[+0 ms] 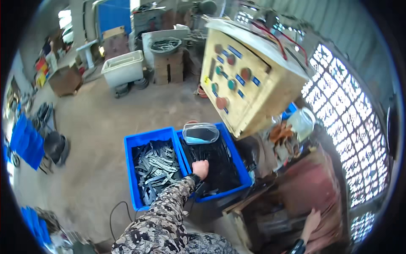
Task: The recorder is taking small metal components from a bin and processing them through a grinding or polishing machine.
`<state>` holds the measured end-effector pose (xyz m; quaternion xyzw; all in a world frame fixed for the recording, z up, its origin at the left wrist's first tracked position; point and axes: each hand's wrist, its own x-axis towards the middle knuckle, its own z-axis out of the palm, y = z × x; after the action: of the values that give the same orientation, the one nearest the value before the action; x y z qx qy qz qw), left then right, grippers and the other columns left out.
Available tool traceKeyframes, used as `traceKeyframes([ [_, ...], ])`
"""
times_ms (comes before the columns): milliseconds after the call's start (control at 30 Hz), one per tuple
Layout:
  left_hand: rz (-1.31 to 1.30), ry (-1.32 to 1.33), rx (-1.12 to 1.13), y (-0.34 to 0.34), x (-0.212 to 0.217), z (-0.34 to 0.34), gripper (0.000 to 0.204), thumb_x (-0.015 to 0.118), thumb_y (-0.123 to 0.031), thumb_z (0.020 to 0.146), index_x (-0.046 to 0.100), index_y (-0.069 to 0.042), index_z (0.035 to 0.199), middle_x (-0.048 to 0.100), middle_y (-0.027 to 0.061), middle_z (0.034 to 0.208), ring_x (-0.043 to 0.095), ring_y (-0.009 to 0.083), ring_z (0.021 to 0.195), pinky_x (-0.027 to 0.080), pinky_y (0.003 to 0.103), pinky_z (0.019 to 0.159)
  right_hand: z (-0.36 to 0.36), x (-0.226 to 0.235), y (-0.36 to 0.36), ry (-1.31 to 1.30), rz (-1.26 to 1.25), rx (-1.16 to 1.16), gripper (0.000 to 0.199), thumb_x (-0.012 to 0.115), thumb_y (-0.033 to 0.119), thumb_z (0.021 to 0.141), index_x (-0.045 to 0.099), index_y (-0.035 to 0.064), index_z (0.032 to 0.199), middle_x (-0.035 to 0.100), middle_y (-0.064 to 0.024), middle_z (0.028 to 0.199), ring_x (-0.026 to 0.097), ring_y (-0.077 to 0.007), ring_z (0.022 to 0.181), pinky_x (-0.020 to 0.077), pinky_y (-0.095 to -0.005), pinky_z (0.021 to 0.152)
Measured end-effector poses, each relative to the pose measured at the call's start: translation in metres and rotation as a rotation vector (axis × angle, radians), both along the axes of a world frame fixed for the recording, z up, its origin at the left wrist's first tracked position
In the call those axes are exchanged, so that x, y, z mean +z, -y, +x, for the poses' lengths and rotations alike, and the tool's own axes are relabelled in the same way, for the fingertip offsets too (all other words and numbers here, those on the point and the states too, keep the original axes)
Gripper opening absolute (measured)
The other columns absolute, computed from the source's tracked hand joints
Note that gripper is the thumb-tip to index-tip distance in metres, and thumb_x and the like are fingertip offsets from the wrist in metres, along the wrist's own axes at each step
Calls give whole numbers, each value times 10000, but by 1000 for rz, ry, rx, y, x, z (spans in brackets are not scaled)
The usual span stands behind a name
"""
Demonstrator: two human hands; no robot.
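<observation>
My left hand (201, 169), below a camouflage sleeve, reaches over the right blue bin (244, 181). Its fingers are curled closed, and what they hold, if anything, is hidden. Dark, thin pieces (218, 169) lie in that bin under the hand. A clear plastic tub (201, 133) with something light blue inside rests at the bin's far end. The left blue bin (132, 180), right beside it, holds many flat grey metal strips (158, 165). At lower right, my right hand (311, 222) is over a reddish-brown surface (308, 186), its fingers stretched out and somewhat blurred.
A cream control box (237, 80) with red and green buttons juts out beyond the right bin. Rags (282, 135) and a translucent jug (301, 122) stand by the lattice window (347, 122). Farther off are a white tub (123, 67) and a basin on stacked blocks (169, 67).
</observation>
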<state>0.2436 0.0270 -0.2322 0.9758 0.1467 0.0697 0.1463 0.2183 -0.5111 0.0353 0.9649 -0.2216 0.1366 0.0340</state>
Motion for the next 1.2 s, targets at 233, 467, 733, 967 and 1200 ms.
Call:
traceKeyframes([
  [233,-150,26,115,-4,-9,9,109,562,-135,797,641,-73,839,684,140,762,682,327,703,509,462,550,1,-10,11,-40,-117,6,376,523,327,951,632,-29,1006,665,-271,912,643,-424,835,507,-504,727],
  [467,-327,-66,-112,-11,32,-11,192,535,-100,800,624,-38,958,683,181,836,681,352,803,524,503,641,4,-33,41,30,-222,-4,455,544,419,928,655,-16,854,681,-250,824,666,-421,736,528,-511,660],
  [733,-755,110,-229,21,67,-55,232,518,-121,842,570,-28,1048,663,203,866,638,410,856,490,502,701,24,-45,72,34,-285,25,469,543,411,926,663,-29,817,683,-253,813,671,-427,774,531,-514,690],
  [967,-782,141,-250,16,70,-105,171,533,-138,870,568,-47,1010,664,183,820,644,399,804,481,525,666,39,-42,94,-40,-269,0,486,531,421,926,688,-38,894,684,-272,883,672,-420,856,521,-522,780],
  [1200,-656,151,-247,18,58,-111,192,560,-265,916,572,-85,983,656,169,795,643,378,776,480,516,635,55,-33,85,-113,-133,26,379,521,315,956,605,-48,1027,654,-298,907,626,-453,882,482,-517,756],
])
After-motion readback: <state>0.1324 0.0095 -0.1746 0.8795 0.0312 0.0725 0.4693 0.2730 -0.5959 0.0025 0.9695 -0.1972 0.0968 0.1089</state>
